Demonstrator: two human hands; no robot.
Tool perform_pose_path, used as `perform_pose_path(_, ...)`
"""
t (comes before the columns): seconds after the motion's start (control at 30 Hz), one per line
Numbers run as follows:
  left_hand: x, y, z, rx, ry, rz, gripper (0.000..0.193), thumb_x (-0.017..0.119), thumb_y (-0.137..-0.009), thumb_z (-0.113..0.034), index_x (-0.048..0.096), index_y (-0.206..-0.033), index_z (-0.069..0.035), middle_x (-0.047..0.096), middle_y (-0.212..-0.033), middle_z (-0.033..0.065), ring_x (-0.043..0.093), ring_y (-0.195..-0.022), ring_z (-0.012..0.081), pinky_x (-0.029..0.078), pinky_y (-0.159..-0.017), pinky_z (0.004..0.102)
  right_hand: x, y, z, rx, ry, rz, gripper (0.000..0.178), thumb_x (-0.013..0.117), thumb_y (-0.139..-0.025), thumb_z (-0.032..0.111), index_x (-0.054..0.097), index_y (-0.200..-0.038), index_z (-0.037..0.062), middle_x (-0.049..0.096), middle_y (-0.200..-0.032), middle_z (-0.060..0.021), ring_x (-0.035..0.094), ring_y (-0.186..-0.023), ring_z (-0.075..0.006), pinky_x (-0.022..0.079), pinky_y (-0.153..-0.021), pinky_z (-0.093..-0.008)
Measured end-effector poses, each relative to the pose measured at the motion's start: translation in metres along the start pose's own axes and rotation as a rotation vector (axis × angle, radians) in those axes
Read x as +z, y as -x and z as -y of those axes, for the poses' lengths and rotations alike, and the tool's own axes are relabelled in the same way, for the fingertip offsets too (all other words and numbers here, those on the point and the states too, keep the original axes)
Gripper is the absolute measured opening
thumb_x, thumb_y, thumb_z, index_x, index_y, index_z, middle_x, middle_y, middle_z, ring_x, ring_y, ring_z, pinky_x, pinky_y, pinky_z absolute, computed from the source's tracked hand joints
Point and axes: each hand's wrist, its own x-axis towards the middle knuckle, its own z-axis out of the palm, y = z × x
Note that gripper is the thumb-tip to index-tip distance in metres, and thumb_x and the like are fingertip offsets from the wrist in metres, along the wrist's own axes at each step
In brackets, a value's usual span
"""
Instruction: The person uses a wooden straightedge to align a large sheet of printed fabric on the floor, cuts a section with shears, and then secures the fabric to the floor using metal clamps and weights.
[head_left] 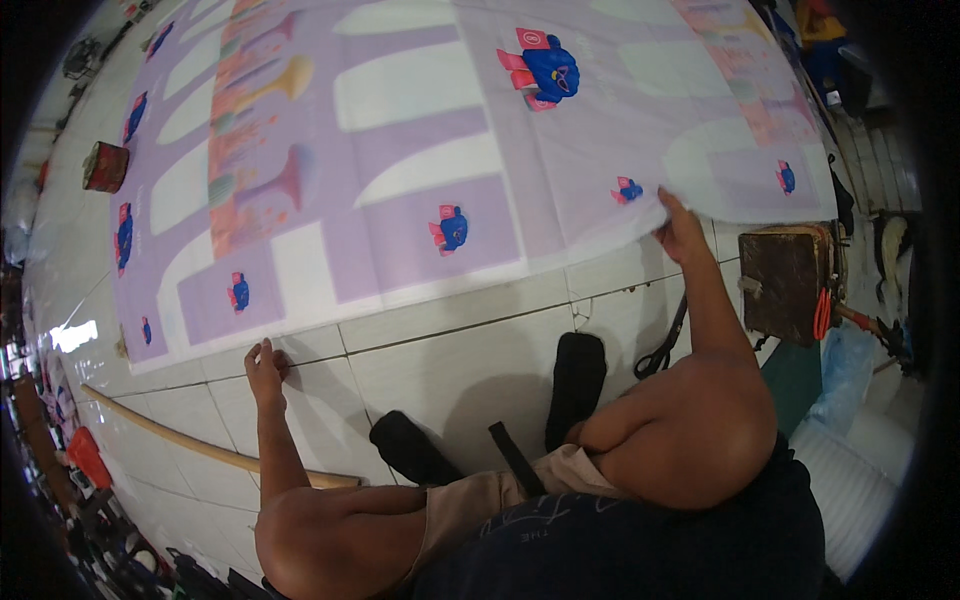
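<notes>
A large printed fabric sheet (430, 190) lies across the tiled floor, lilac and white with blue cartoon figures and orange patches. My right hand (682, 232) is closed on its near edge at the right, where the cloth is slightly lifted and wavy. Close to the near left edge of the sheet, my left hand (266, 374) rests with loosely bent fingers apart and nothing visible in them. Black-handled scissors (655, 358) lie on the floor beside my right knee, partly hidden by my arm and leg.
A long wooden strip (200, 430) lies on the left, running under my left forearm. A rusty red tin (105, 167) stands on the sheet's left edge. At the right is a worn brown box (785, 283) beside a red-looped item (822, 313) and clear plastic (850, 385).
</notes>
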Motion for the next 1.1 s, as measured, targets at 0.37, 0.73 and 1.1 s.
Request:
perform_pose_path(0.37,0.006,-0.013,-0.02,-0.228,0.177,0.016,0.065,0.06,-0.091,-0.06,0.049,-0.119,-0.003,0.059,-0.075,0.0023,0.055,-0.063,0.0129,0.041,-0.055,0.0263,0.188,0.013,0.141,-0.443,0.188,0.177,0.051,0.069,-0.086,0.034,0.059,-0.119,-0.0038,0.066,-0.108,-0.0128,0.064,-0.096,-0.0242,0.049,-0.086,-0.0387)
perform_pose_path(0.73,0.013,-0.022,-0.016,-0.142,0.161,0.027,0.04,0.059,-0.097,-0.045,0.051,-0.104,-0.006,0.057,-0.073,0.0022,0.054,-0.057,0.012,0.04,-0.045,0.0245,0.233,0.036,0.184,-0.518,0.035,0.435,0.04,0.058,-0.094,0.017,0.059,-0.131,0.004,0.061,-0.127,-0.0075,0.056,-0.115,-0.0228,0.043,-0.101,-0.0371)
perform_pose_path(1.1,0.004,-0.023,-0.015,-0.058,0.347,-0.133,0.04,0.065,-0.095,-0.038,0.049,-0.093,-0.002,0.051,-0.07,0.0034,0.047,-0.051,0.0102,0.036,-0.042,0.023,0.131,0.092,0.187,-0.432,-0.512,0.107,0.053,0.054,-0.097,0.023,0.043,-0.143,0.0005,0.047,-0.146,-0.0166,0.044,-0.135,-0.0296,0.029,-0.117,-0.0472)
